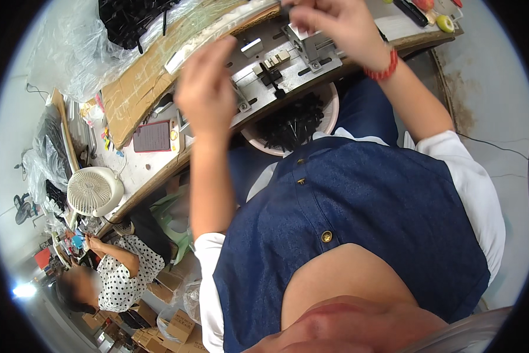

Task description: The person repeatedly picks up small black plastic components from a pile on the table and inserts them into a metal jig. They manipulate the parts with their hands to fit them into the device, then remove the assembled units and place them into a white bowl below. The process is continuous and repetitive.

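Observation:
On the bench edge in front of me is a metal fixture (pixel 320 50) with a slotted base. A black plastic part (pixel 269 76) sits in its middle, beside a small pale block (pixel 277 59). My left hand (pixel 205 88) is raised at the fixture's left end, smeared by motion, so its grip does not show. My right hand (pixel 341 26) is over the fixture's right side, its fingers closed at the top edge of the picture. A dark bit shows at those fingertips, too little of it to name.
Below the bench edge, a pale basket (pixel 334 112) holds several black parts. Left along the bench lie cardboard (pixel 141 88), a phone (pixel 151 136) and a white fan (pixel 94 191). Black parts in plastic (pixel 126 23) lie at the back. Another person (pixel 126 270) sits lower left.

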### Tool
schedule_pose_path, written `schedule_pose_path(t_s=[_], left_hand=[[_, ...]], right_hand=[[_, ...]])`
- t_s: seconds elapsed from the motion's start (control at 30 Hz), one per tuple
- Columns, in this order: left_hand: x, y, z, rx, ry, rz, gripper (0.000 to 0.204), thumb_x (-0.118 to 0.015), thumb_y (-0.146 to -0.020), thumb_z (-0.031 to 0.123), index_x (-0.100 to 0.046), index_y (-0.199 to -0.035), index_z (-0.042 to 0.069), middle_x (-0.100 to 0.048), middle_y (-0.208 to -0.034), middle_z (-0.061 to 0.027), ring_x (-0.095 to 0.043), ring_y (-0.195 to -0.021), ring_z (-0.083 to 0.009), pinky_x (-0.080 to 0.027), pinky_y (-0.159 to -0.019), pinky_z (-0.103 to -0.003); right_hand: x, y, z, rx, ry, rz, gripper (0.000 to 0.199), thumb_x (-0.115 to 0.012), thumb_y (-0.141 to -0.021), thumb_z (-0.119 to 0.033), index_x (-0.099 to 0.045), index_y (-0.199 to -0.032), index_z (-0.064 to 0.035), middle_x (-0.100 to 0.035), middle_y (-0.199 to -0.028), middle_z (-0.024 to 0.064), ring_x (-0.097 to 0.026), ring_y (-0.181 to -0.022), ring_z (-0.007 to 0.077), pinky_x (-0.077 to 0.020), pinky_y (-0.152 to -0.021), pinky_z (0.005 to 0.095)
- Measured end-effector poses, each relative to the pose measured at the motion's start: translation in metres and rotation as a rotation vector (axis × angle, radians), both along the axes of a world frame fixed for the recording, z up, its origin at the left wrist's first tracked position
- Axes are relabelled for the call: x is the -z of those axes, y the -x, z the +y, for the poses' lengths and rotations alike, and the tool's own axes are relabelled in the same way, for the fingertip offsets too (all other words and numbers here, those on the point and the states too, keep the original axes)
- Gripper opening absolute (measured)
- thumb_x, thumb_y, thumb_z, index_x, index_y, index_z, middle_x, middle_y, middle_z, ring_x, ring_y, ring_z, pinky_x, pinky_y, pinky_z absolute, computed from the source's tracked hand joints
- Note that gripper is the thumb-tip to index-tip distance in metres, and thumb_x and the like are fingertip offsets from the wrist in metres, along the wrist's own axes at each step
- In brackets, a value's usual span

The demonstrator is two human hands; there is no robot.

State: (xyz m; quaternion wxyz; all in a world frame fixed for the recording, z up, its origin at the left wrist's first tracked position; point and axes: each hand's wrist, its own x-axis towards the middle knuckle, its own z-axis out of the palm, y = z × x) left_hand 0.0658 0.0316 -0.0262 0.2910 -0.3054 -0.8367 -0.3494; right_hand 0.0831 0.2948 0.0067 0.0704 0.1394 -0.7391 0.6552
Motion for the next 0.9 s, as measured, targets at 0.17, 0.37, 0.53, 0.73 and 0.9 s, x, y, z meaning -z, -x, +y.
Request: schedule_pose_path(t_s=[0.17, 0.37, 0.53, 0.73, 0.9], left_hand=[[-0.041, 0.117, -0.053, -0.240, 0.474, 0.321, 0.038, -0.063, -0.088, 0.002, -0.077, -0.118, 0.022, -0.070, -0.124, -0.0033, -0.067, -0.107, -0.0274, -0.053, -0.093, -0.040], [-0.046, 0.164, -0.066, -0.181, 0.678, 0.230, 0.033, -0.067, -0.092, 0.012, -0.075, -0.123, 0.020, -0.071, -0.124, -0.0053, -0.064, -0.115, -0.0302, -0.051, -0.098, -0.039], [-0.047, 0.145, -0.045, -0.280, 0.458, 0.129, 0.023, -0.067, -0.098, 0.016, -0.073, -0.120, 0.013, -0.076, -0.109, -0.0065, -0.073, -0.095, -0.0264, -0.057, -0.086, -0.037], [-0.045, 0.056, -0.015, 0.075, -0.444, -0.305, 0.015, -0.069, -0.096, 0.004, -0.075, -0.111, 0.005, -0.076, -0.100, -0.0078, -0.074, -0.088, -0.0167, -0.058, -0.076, -0.030], [-0.021, -0.023, 0.007, 0.163, -0.568, -0.715, 0.025, -0.073, -0.091, -0.004, -0.075, -0.115, 0.003, -0.074, -0.100, -0.0032, -0.068, -0.089, -0.0080, -0.052, -0.074, -0.018]], right_hand=[[0.042, -0.043, -0.021, -0.068, -0.519, 0.506, 0.020, -0.073, -0.090, -0.009, -0.069, -0.109, -0.0051, -0.064, -0.120, 0.0086, -0.058, -0.114, 0.0278, -0.0476, -0.097, 0.0380], [0.078, -0.038, -0.042, -0.010, -0.718, 0.580, 0.020, -0.073, -0.086, -0.008, -0.067, -0.106, -0.0053, -0.064, -0.124, 0.0064, -0.057, -0.112, 0.0289, -0.0501, -0.098, 0.0379], [0.082, -0.032, -0.043, 0.011, -0.892, 0.658, 0.024, -0.074, -0.083, -0.008, -0.068, -0.106, -0.0034, -0.066, -0.125, 0.0077, -0.056, -0.111, 0.0287, -0.0511, -0.097, 0.0376], [0.049, -0.006, -0.035, -0.035, -0.727, 0.691, 0.025, -0.076, -0.087, -0.019, -0.068, -0.106, -0.0044, -0.066, -0.121, 0.0079, -0.056, -0.110, 0.0279, -0.0516, -0.095, 0.0346], [0.005, 0.098, -0.006, 0.241, -0.673, 0.879, 0.023, -0.070, -0.089, -0.016, -0.071, -0.106, 0.0000, -0.070, -0.096, 0.0107, -0.064, -0.092, 0.0292, -0.0531, -0.085, 0.0405]])
